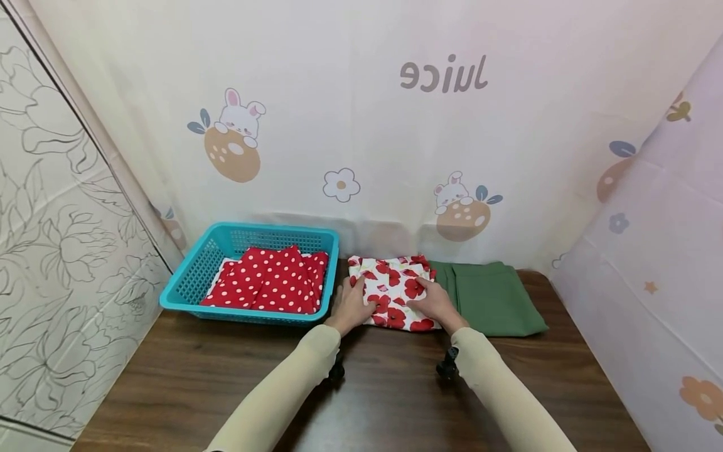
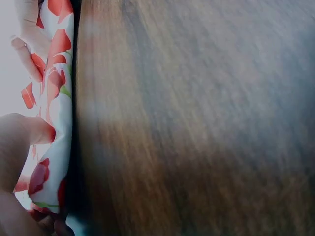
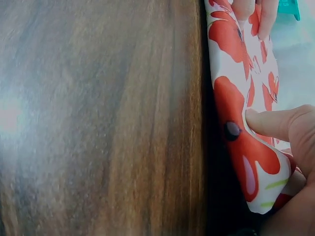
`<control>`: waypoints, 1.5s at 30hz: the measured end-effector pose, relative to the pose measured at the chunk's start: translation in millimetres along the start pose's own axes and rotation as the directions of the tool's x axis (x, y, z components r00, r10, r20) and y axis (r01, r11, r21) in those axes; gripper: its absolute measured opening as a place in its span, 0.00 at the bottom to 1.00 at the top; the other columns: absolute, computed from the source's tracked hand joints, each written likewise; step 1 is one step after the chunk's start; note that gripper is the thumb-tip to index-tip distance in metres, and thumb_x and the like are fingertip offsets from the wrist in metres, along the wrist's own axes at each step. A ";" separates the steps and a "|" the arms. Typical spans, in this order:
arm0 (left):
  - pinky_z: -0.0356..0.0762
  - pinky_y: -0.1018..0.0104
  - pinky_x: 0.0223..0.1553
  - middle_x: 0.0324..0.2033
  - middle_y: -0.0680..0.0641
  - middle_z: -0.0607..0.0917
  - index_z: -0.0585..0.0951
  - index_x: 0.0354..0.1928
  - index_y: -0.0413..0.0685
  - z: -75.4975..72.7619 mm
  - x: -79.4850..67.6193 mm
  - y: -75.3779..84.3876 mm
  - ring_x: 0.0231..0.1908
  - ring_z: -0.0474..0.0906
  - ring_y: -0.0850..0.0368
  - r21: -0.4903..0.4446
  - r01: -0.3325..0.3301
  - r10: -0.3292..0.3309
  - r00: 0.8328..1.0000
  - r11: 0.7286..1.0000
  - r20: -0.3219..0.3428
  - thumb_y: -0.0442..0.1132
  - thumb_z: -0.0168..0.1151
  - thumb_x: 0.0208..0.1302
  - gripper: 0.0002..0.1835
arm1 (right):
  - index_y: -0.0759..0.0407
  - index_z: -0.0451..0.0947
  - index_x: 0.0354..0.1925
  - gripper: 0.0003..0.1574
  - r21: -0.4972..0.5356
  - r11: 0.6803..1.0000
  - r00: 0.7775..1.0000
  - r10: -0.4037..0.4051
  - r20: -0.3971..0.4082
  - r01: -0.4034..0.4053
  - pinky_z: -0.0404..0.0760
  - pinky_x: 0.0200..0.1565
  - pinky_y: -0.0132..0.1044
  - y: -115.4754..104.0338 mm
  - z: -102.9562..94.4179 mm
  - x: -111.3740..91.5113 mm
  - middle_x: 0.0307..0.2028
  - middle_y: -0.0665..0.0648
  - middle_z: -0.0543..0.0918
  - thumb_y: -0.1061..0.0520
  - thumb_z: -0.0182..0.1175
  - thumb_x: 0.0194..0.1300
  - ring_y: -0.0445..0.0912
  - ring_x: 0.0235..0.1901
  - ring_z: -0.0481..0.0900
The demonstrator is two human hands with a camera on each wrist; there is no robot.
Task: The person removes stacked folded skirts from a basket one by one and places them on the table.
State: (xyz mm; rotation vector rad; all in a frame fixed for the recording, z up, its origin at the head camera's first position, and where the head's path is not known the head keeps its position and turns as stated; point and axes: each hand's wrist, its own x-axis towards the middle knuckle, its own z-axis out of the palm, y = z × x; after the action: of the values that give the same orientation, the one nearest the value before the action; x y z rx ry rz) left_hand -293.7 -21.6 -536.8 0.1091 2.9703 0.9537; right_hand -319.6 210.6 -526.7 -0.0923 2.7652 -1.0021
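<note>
A folded white cloth with red flowers (image 1: 393, 285) lies on the table near the back wall. My left hand (image 1: 350, 306) grips its left side, and my right hand (image 1: 435, 304) grips its right side. In the left wrist view the left thumb presses on top of the floral cloth (image 2: 60, 105), with fingertips showing at its lower edge. From the right wrist, the right thumb dents the floral cloth's (image 3: 229, 105) top while the other fingers go round its side, partly hidden. A folded green cloth (image 1: 494, 298) lies right beside the floral one, by the right hand.
Left of the hands stands a turquoise plastic basket (image 1: 243, 312). It holds a red cloth with white dots (image 1: 271, 279) over some white fabric. A printed curtain (image 1: 350, 125) hangs behind the dark wooden table (image 1: 390, 402), with more patterned sheets at both sides.
</note>
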 end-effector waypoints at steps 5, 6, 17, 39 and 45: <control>0.71 0.41 0.68 0.71 0.35 0.62 0.66 0.77 0.47 -2.8 -2.9 1.7 0.69 0.62 0.38 -0.004 0.032 -0.032 0.999 0.999 0.014 0.48 0.70 0.65 0.41 | 0.66 0.61 0.77 0.49 -0.015 1.000 1.000 -0.015 0.000 0.015 0.68 0.70 0.62 -2.7 3.2 0.3 0.74 0.72 0.65 0.53 0.70 0.66 0.66 0.73 0.64; 0.71 0.40 0.68 0.72 0.35 0.61 0.66 0.77 0.47 -3.1 -3.5 2.5 0.70 0.61 0.38 -0.009 0.040 -0.040 0.999 0.999 0.016 0.47 0.70 0.64 0.41 | 0.66 0.61 0.77 0.49 -0.026 0.999 1.000 -0.026 0.003 0.026 0.68 0.70 0.61 -3.4 3.3 0.4 0.74 0.72 0.66 0.53 0.70 0.65 0.66 0.72 0.65; 0.60 0.36 0.73 0.78 0.34 0.55 0.60 0.80 0.48 -12.6 -3.9 24.8 0.75 0.54 0.35 0.078 0.041 -0.042 0.999 0.996 0.012 0.65 0.64 0.63 0.50 | 0.70 0.57 0.77 0.51 -0.164 0.981 0.995 -0.102 -0.003 0.100 0.66 0.68 0.69 -16.7 -20.1 -3.2 0.73 0.81 0.59 0.47 0.66 0.69 0.74 0.73 0.58; 0.37 0.29 0.76 0.81 0.39 0.54 0.53 0.83 0.61 -108.1 8.2 44.6 0.81 0.38 0.33 0.392 -0.303 0.284 0.953 0.869 0.106 0.81 0.41 0.63 0.53 | 0.58 0.50 0.82 0.64 -0.414 0.889 0.968 -0.243 -0.061 0.197 0.49 0.70 0.78 -73.0 -79.3 -5.8 0.80 0.71 0.49 0.22 0.56 0.65 0.73 0.78 0.46; 0.32 0.25 0.74 0.81 0.39 0.52 0.50 0.83 0.63 -148.9 12.3 22.0 0.81 0.38 0.32 0.419 -0.309 0.282 0.951 0.854 0.127 0.80 0.43 0.63 0.53 | 0.51 0.48 0.83 0.65 -0.415 0.873 0.957 -0.290 -0.017 0.257 0.49 0.71 0.77 -104.1 -72.4 -4.7 0.80 0.72 0.48 0.19 0.53 0.63 0.75 0.78 0.44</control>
State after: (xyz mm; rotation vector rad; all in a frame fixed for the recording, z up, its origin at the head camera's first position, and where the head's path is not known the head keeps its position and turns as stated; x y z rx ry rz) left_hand -310.7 -89.3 -402.9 0.6076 3.1040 0.2628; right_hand -330.9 176.6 -405.1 -0.5321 3.0514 -0.4620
